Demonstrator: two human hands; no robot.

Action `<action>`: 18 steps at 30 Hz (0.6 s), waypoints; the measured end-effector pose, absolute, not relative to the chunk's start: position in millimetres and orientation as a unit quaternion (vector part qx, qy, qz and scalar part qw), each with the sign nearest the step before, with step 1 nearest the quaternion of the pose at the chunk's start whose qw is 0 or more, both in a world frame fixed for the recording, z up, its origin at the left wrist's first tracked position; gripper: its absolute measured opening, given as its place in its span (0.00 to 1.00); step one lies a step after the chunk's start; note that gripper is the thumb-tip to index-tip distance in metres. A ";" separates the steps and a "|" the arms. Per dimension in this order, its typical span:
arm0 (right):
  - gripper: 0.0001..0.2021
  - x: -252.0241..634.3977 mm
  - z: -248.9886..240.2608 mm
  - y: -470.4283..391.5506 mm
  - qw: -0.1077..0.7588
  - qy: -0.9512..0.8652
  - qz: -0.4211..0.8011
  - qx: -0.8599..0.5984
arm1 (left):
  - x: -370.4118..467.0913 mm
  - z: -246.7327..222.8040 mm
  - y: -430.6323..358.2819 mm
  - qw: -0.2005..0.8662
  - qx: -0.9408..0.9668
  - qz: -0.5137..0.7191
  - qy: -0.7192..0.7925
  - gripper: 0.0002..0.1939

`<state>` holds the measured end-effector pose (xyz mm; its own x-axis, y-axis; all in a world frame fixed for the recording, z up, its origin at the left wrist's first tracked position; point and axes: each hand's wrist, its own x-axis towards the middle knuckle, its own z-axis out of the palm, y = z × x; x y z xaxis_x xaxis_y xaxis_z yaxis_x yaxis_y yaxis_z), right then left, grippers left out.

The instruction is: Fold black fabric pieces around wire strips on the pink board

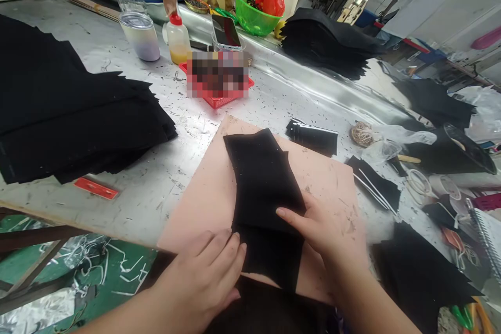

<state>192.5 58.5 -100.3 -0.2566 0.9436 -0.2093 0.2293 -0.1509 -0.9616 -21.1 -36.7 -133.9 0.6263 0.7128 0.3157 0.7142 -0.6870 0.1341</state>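
A black fabric piece [262,182] with curved sides lies on a pale pink board [203,193], its lower end reaching past the board's near edge. A crease or overlap crosses it between my hands. My left hand [207,266] is closed at the lower left edge of the fabric, fingers bent and held together, fingertips on the cloth. On the right edge, my right hand [317,224] grips the same piece with the thumb on top; its other fingers are mostly hidden.
Black fabric stacks lie at left [86,115], at lower right [422,271] and at the back [329,42]. Around the board are small black strips [313,138], a red label-like strip [96,188], a red basket [217,102], a glue bottle [180,42] and a tumbler [141,36].
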 end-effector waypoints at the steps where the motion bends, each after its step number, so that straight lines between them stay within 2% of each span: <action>1: 0.17 192.3 -100.2 58.6 0.321 -0.567 0.554 -0.518 | -21.4 -133.2 -35.8 0.002 -0.902 -0.173 -0.395 0.19; 9: 0.14 192.3 -98.7 59.8 0.307 -0.602 0.520 -0.523 | -27.6 -131.3 -24.2 -0.006 -0.920 -0.139 -0.366 0.23; 13: 0.17 199.0 -93.2 63.6 0.255 -0.652 0.479 -0.529 | -27.9 -127.9 -21.7 -0.006 -0.921 -0.146 -0.361 0.25; 18: 0.20 204.5 -90.0 65.1 0.207 -0.654 0.494 -0.535 | -28.5 -119.7 -19.9 -0.039 -0.912 -0.134 -0.386 0.23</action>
<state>204.5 65.1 -90.0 -0.3418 0.9039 -0.2571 0.4945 -0.0597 -0.8671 -28.5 -19.9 -119.7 0.6654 0.7151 0.2142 0.6940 -0.6983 0.1752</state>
